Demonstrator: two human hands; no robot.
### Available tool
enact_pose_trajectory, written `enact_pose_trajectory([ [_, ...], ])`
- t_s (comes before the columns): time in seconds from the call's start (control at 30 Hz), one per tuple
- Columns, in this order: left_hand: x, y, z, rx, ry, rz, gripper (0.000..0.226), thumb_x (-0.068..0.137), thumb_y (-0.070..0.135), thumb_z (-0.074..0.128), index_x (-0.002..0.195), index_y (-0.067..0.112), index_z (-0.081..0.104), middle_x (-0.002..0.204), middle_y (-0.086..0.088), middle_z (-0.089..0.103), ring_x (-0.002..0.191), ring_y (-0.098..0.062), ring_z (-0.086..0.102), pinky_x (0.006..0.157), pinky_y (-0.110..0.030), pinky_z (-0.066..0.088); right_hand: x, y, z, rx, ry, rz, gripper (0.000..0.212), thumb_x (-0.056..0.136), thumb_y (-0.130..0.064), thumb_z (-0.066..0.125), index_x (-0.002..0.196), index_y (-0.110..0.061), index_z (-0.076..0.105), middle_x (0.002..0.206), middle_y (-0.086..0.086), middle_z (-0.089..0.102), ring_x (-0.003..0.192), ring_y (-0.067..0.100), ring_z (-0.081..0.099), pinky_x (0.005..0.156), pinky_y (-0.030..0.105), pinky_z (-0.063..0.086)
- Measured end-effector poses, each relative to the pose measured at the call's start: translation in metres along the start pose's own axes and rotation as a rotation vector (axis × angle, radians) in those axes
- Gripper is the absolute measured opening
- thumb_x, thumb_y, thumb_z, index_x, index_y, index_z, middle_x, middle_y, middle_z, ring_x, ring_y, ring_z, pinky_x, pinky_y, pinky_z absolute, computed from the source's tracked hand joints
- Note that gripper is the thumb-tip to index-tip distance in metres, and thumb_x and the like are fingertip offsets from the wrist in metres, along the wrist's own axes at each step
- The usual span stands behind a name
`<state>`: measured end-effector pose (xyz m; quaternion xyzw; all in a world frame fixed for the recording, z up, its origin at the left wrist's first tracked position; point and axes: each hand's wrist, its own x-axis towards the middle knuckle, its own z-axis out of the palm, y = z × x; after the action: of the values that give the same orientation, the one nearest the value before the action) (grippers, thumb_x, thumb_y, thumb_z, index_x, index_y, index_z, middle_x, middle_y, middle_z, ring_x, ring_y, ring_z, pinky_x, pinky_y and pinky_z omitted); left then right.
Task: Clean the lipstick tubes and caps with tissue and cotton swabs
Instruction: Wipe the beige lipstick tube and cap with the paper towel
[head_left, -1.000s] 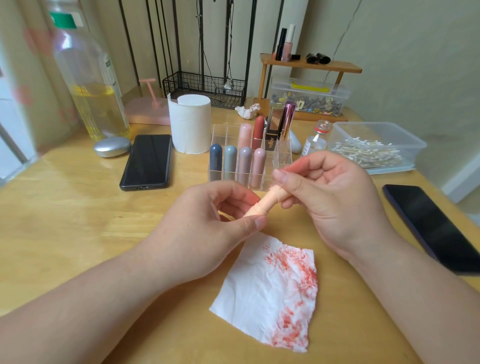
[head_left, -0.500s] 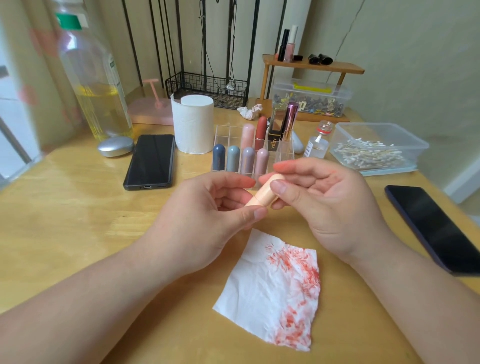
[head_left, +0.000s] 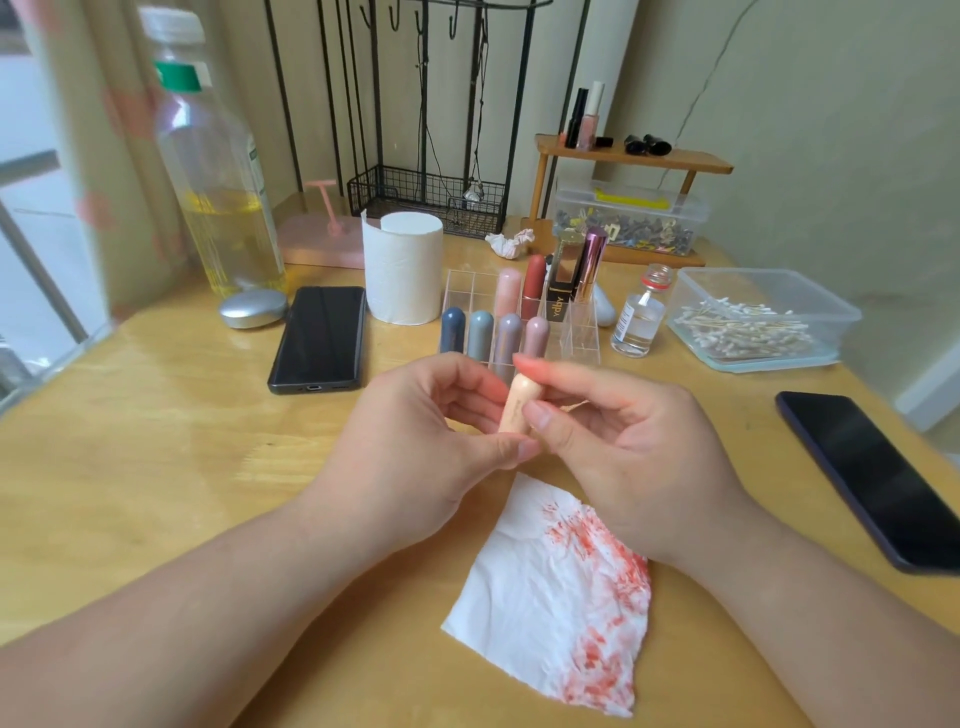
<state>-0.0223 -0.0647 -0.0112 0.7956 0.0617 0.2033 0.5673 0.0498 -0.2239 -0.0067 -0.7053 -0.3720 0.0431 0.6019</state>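
Position: the lipstick tube (head_left: 518, 410) is held above the table (head_left: 130, 441) between both hands, just beyond the far edge of the tissue (head_left: 540, 597) and in front of the clear organiser (head_left: 584, 332). The left hand (head_left: 415, 447) pinches the tube's lower end, with the thumb on the near side and curled fingers behind. The right hand (head_left: 628, 452) pinches the upper part, its thumb tip against the tube's right side and its forefinger laid over the rounded top. The middle of the barrel shows between the two grips. A thin pale stick (head_left: 574, 406) juts from among the right fingers; whether it is a cotton swab cannot be told.

Condition: the tube is peach and matt, near upright, rounded end up, with its top leaning slightly right. A faint marking runs along the barrel, too small to read.

Tissue: white and crumpled, it lies flat on the table below the hands, smeared red over its right half and lower corner. The right wrist covers part of its edge.

Surroundings: the organiser holds four round-capped tubes in its front row and taller ones behind. A swab box (head_left: 763, 322) stands to its right, with a small glass bottle (head_left: 641, 317) between them. A tissue roll (head_left: 402, 267) stands to the organiser's left
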Motion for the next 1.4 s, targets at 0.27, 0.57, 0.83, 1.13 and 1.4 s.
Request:
enact_pose_trajectory([
  [0.27,0.004,-0.003,-0.005,0.049,0.010,0.036,0.021,0.076,0.017,0.086,0.094,0.024,0.078,0.081,0.011,0.076,0.079,-0.007,0.072,0.075,-0.038,0.062,0.008,0.003,0.013,-0.046,0.123,0.002,0.049,0.085,0.004,0.072,0.116,-0.034,0.068,0.091,0.001,0.076,0.076,0.025,0.072,0.076,0.036,0.061],
  [0.57,0.022,-0.013,-0.023,-0.082,0.175,-0.021,0.020,0.088,0.010,0.075,0.103,0.023,0.073,0.079,0.002,0.072,0.058,-0.019,0.066,0.053,-0.031,0.053,0.018,-0.001,0.010,-0.123,0.175,-0.011,0.041,0.083,0.001,0.075,0.104,-0.034,0.071,0.086,0.002,0.074,0.074,0.025,0.067,0.071,0.041,0.059],
  [0.83,0.028,-0.022,-0.023,0.048,0.278,0.021,0.029,0.098,0.006,0.056,0.089,0.029,0.071,0.064,0.000,0.068,0.057,-0.011,0.065,0.057,-0.014,0.049,0.052,-0.014,-0.044,-0.458,0.332,0.004,0.033,0.084,-0.009,0.075,0.101,-0.037,0.068,0.086,-0.012,0.069,0.077,0.002,0.062,0.067,0.008,0.045],
  [1.13,0.025,-0.023,-0.016,0.132,0.168,0.107,0.047,0.090,-0.010,0.046,0.084,0.028,0.072,0.077,0.006,0.069,0.073,-0.011,0.068,0.073,-0.018,0.052,0.062,0.013,-0.046,-0.578,0.293,0.066,0.029,0.086,-0.010,0.072,0.106,-0.032,0.070,0.079,-0.011,0.065,0.075,0.000,0.058,0.065,0.002,0.040],
  [1.4,0.022,-0.017,-0.014,0.094,0.156,0.091,0.047,0.082,-0.013,0.044,0.082,0.024,0.073,0.075,0.008,0.070,0.074,-0.009,0.067,0.075,-0.026,0.057,0.058,0.017,-0.040,-0.725,0.180,0.161,0.019,0.087,-0.015,0.068,0.097,-0.031,0.069,0.073,-0.012,0.063,0.071,0.003,0.061,0.071,0.024,0.053],
])
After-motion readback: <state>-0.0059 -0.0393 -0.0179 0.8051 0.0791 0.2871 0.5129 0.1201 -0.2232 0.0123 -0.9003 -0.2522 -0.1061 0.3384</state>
